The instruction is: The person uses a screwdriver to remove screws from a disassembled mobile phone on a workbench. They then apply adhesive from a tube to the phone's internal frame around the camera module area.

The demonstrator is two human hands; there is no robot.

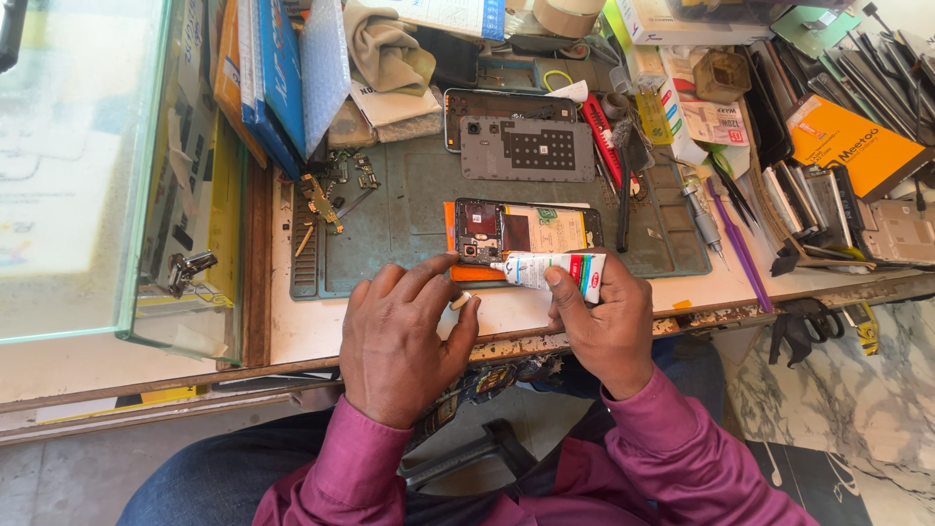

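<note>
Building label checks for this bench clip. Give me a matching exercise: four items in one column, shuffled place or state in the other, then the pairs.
Items:
1. white glue tube
2. small cap
3. opened phone
4. purple pry tool

Places or states:
A. lies on the bench to the right of the green mat
B. pinched in the left hand
C. gripped in the right hand, nozzle toward the phone
D. lies on the green mat, insides showing

Pairs: 1-C, 2-B, 3-D, 4-A
</note>
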